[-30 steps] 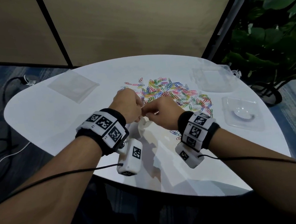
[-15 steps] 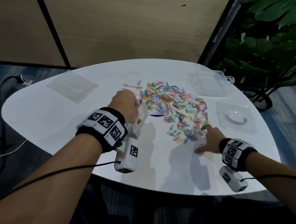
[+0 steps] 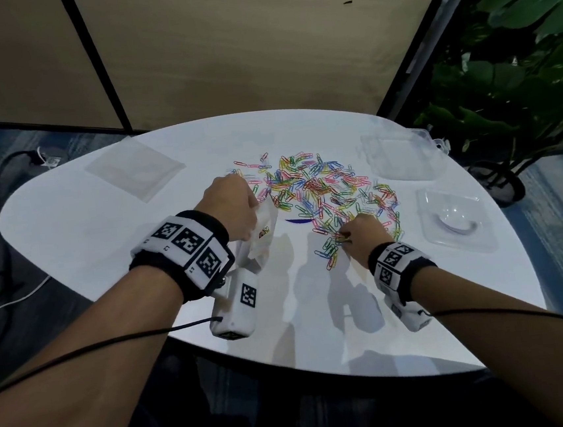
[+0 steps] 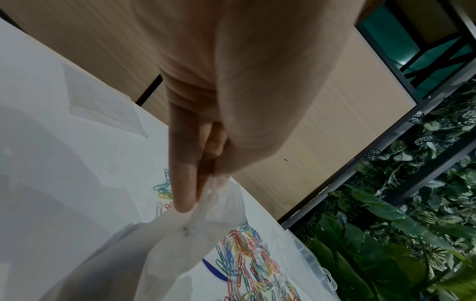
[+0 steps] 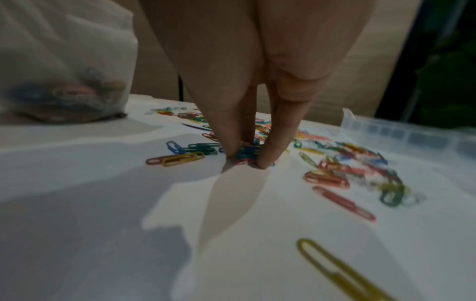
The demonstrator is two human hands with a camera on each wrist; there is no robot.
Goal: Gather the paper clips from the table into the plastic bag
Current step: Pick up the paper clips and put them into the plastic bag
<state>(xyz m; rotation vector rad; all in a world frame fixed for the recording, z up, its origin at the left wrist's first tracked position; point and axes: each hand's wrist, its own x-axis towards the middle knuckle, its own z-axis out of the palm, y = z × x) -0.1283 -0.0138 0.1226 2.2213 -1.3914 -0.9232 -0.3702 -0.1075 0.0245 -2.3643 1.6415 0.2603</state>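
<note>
A wide scatter of coloured paper clips covers the middle of the white table. My left hand pinches the top edge of a clear plastic bag, which hangs below it with a few clips inside. In the left wrist view my fingers grip the bag's rim. My right hand is down at the near edge of the pile, its fingertips pinching a small bunch of paper clips on the table.
A flat clear bag lies at the far left. A clear plastic organiser box and a clear shallow tray stand at the right. A blue mark shows on the table. Potted plants stand beyond the right edge.
My right hand left the bag, swung out to the right, then came back left onto the near edge of the pile and closed on clips. The left hand kept the bag.
</note>
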